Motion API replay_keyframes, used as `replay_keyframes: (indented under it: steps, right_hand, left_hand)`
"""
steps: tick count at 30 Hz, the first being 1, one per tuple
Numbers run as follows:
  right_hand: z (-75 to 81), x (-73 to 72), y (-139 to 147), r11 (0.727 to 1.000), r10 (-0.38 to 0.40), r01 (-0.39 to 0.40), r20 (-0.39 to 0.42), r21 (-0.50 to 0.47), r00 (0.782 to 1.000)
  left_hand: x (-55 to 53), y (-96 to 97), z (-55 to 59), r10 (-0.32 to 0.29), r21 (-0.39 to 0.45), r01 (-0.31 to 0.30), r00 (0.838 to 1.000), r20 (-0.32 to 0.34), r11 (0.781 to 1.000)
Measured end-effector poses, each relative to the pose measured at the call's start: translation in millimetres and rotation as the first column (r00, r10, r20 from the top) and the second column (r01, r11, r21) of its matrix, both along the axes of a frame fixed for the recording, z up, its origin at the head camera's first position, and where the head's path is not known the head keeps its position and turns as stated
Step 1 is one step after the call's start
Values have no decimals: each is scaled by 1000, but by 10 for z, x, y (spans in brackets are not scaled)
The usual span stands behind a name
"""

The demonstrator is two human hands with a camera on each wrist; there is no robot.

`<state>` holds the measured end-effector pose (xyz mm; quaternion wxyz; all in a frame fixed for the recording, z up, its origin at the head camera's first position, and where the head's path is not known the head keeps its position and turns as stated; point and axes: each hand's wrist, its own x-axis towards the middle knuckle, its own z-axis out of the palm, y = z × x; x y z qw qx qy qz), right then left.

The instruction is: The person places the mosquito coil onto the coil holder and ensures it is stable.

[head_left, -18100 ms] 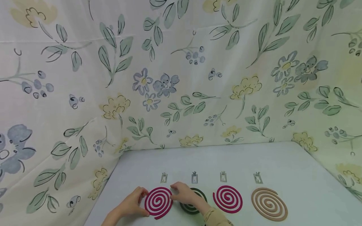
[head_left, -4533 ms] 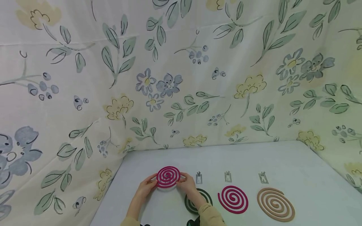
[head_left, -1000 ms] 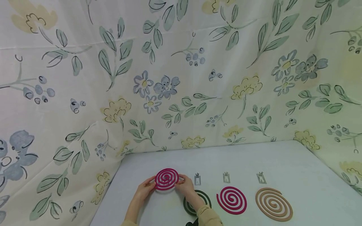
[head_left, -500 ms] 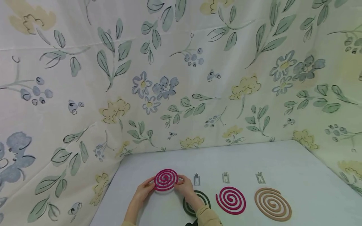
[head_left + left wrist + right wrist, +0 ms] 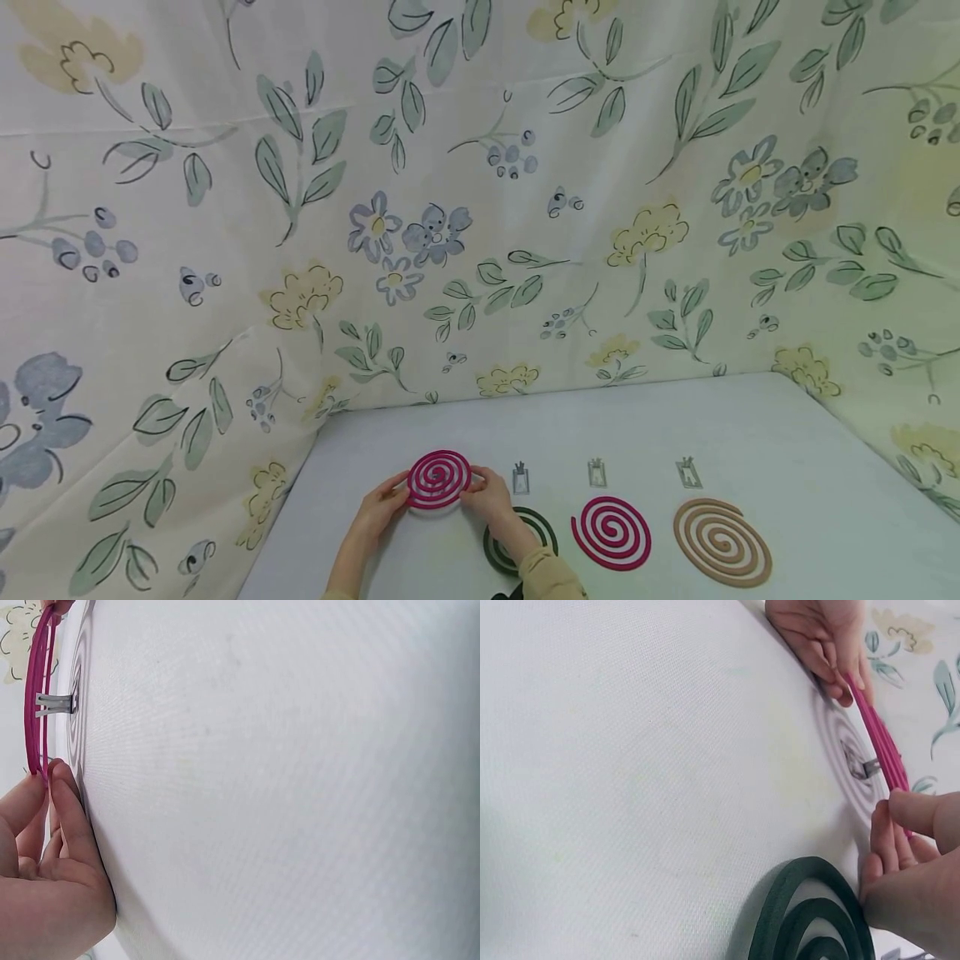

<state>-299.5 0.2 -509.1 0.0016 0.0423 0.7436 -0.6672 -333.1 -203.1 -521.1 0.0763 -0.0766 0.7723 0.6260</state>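
Both hands hold a pink mosquito coil [image 5: 439, 477] level above the table at the left. My left hand [image 5: 381, 506] pinches its left rim between thumb and fingers, and my right hand [image 5: 491, 497] pinches the right rim. Under the coil stands a small metal coil stand [image 5: 56, 703], its upright prongs reaching the coil's underside in the left wrist view. In the right wrist view the same stand [image 5: 871, 767] shows below the coil [image 5: 881, 742], with the coil's shadow around it. A dark green coil [image 5: 776, 922] lies flat below my right wrist, which partly covers it in the head view.
Right of the green coil lie another pink coil [image 5: 611, 531] and a tan coil [image 5: 722, 543]. Behind them stand three more metal stands, the left one [image 5: 521, 478], the middle one [image 5: 596, 473] and the right one [image 5: 688, 473]. Floral cloth [image 5: 480, 208] hangs behind the white table.
At 18.1 s ago the pink coil lay flat between my hands, in front of the leftmost stand. By 4.5 s ago both hands held it raised over that stand. Since then it has barely moved.
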Motion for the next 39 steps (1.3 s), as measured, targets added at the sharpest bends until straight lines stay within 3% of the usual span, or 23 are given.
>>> replay_keyframes:
  steps: [16, 24, 39]
  right_hand:
    - [-35, -29, 7, 1000, 4, -4, 3, 21, 1000]
    - [-49, -35, -5, 1000, -8, 8, 6, 21, 1000]
    - [-47, -44, -13, 999, -16, 15, 15, 40, 1000]
  left_hand:
    - [17, 4, -3, 1, 21, -1, 1000, 0, 1000]
    - [22, -10, -19, -22, 56, 24, 999, -43, 998]
    - [36, -13, -20, -22, 52, 25, 998, -63, 998]
